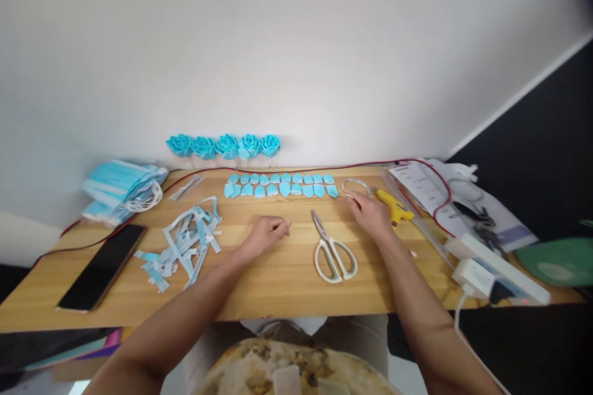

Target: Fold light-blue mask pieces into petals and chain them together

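Observation:
My left hand (269,234) rests above the wooden table with its fingers curled in, and nothing shows in it. My right hand (370,215) has its fingers closed at the lower edge of a pale, shiny ring-shaped loop (356,181). Just right of that hand lies a yellow hot glue gun (393,206). Between my hands sit open scissors (332,252) with white handles, blades pointing away from me. Beyond them, two rows of small blue petal-shaped pieces (285,189) are laid out. Several blue folded flowers (227,146) stand against the wall.
Blue face masks (120,185) are stacked at the left, near a black phone (104,268). Cut strips (188,244) lie in a heap. A red-black cord (306,170) runs along the back. At right are a power strip (500,271), a plugged-in charger (473,278) and keys (486,228).

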Motion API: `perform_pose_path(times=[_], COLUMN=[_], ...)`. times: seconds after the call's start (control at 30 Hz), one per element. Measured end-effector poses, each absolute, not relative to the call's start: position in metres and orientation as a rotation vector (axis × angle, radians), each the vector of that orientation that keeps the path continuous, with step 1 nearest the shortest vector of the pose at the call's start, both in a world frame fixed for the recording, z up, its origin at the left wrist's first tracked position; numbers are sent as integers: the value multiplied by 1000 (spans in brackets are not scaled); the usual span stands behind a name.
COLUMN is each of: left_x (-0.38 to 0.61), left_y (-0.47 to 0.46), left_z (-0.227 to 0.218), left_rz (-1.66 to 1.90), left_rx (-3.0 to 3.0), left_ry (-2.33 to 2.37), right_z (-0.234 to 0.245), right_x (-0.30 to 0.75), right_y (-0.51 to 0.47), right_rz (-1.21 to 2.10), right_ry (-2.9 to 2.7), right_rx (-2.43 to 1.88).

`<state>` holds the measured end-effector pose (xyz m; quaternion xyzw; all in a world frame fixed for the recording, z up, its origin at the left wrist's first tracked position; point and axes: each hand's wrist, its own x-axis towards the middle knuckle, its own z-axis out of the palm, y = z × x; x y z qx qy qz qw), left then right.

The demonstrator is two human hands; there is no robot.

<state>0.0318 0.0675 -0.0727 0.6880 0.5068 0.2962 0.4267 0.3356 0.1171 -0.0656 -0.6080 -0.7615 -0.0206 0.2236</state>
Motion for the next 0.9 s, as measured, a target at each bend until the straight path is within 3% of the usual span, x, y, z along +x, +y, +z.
perform_pose_path(times=[0.5,0.9], left_x=[33,7], left_y=[71,17], left_z=[-72,-27], left_rz=[620,289], left_rx=[2001,2703], left_ry=[1279,1059], right_z=[-68,-41], right_x=[332,310], right_y=[118,88], right_rz=[-78,265], right_ry=[-2170,-2299], right_rx=[-1615,-1411])
